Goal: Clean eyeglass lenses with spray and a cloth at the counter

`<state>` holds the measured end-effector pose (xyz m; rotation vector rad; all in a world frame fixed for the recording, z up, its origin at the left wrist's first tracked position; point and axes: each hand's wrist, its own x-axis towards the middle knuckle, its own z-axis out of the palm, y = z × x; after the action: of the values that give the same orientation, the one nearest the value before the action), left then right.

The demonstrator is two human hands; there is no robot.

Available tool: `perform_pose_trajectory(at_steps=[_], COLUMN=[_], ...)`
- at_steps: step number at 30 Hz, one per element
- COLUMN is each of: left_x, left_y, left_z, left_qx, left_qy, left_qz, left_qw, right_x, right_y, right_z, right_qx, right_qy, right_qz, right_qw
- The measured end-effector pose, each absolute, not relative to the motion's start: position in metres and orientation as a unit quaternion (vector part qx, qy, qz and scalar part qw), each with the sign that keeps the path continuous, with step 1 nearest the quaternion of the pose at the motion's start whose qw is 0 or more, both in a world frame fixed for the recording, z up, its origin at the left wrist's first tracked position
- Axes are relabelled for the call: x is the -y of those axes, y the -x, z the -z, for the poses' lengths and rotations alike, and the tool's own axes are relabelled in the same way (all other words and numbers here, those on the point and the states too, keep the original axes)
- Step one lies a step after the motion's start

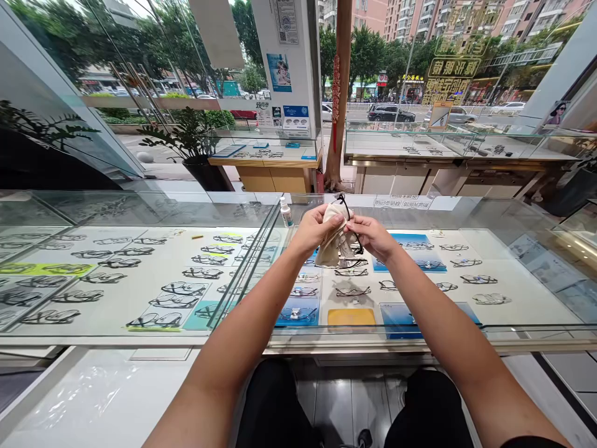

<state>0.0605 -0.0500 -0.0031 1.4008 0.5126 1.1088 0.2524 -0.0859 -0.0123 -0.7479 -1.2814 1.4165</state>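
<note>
Trees and cars show past the big shop windows. Inside, a long glass case runs across, with rows of other glasses in it, set apart, maybe so each 1 can be seen. Some lie on blue pads. Over the case, 2 hands hold 1 black pair of glasses up in the air. The left hand grips a pale cloth wrapped on the pair, its thumb pressing down, which seems to keep the cloth snug. The right hand pinches the pair at its side, likely to keep it from turning. 1 white bottle stands upright near the left hand, so it looks easy to reach.
</note>
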Motion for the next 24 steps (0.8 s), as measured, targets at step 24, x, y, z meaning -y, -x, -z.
perform_pose_trajectory(at_steps=[24], left_x=[0.0558], left_y=[-0.0620], left_z=[-0.0042], left_qx=[-0.205], left_qy=[-0.626], left_qz=[-0.495], left_qw=[0.567], right_x=[0.0869], right_y=[-0.2546], right_z=[0.0104], right_qx=[0.581], right_qy=[0.295], right_qz=[-0.592], right_qw=[0.475])
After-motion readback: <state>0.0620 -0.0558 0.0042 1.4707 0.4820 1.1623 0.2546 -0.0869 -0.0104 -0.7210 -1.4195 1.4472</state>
